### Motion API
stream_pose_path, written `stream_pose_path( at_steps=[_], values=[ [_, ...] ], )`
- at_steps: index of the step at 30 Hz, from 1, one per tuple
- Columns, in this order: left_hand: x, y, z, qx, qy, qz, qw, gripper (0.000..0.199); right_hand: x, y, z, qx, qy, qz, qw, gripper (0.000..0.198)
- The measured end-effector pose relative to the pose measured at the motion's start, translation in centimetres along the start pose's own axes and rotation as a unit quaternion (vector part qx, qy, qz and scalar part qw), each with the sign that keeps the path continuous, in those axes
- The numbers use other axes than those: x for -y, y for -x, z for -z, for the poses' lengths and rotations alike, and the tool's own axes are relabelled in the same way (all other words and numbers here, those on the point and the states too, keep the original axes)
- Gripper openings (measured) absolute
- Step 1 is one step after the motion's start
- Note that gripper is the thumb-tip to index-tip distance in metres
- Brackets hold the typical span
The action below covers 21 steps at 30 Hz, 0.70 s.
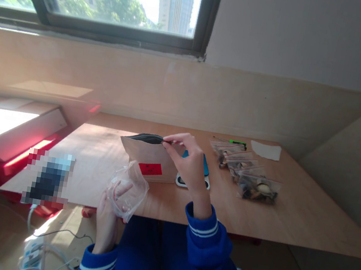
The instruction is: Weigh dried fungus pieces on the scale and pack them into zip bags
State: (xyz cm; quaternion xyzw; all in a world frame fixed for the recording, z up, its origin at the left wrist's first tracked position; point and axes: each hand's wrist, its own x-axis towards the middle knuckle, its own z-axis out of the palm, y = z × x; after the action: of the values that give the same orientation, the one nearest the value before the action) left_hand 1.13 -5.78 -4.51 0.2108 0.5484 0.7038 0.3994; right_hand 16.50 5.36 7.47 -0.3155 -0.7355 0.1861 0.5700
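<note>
Pouch [149, 152] gaping; clear bag [138, 189] held; zip bags [243, 171] contain dark pieces [251, 192].

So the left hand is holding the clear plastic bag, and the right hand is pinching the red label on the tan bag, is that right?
Not quite: the right hand is pinching the top edge of the tan bag, not its red label, as the head view shows.
</note>
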Motion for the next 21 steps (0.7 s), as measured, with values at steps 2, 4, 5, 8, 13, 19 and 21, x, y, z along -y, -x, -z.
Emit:
stream_pose_path(
  at_steps=[2,4,5,8,13,19,21],
  values=[
    [0.0,-0.1,0.6,0.003,0.004,-0.017,1.000,0.062,0.2,-1.9,-0.5,0.012,0.079,0.044,0.996,0.005],
    [0.2,-0.4,1.1,0.006,0.006,-0.033,0.999,0.062,0.1,-2.9,-1.0,0.051,0.144,0.064,0.986,0.005],
    [0.4,-0.5,1.3,0.006,0.006,-0.039,0.999,0.062,0.0,-3.1,-1.3,0.072,0.165,0.067,0.981,0.006],
    [0.8,-0.8,1.8,0.007,0.014,-0.050,0.999,0.061,-0.2,-3.1,-1.5,0.087,0.179,0.054,0.979,0.011],
    [0.5,-0.9,1.9,-0.022,0.035,-0.055,0.998,0.056,-0.7,-3.1,-1.4,0.055,0.186,0.032,0.980,0.005],
    [-0.8,-0.3,0.9,-0.047,0.047,-0.042,0.997,0.048,-1.0,-3.0,-1.3,0.069,0.213,0.058,0.973,0.010],
    [-0.9,-0.2,0.6,-0.045,0.038,-0.048,0.997,0.043,-0.3,-2.3,-1.0,0.049,0.180,0.058,0.981,0.017]
  ],
)
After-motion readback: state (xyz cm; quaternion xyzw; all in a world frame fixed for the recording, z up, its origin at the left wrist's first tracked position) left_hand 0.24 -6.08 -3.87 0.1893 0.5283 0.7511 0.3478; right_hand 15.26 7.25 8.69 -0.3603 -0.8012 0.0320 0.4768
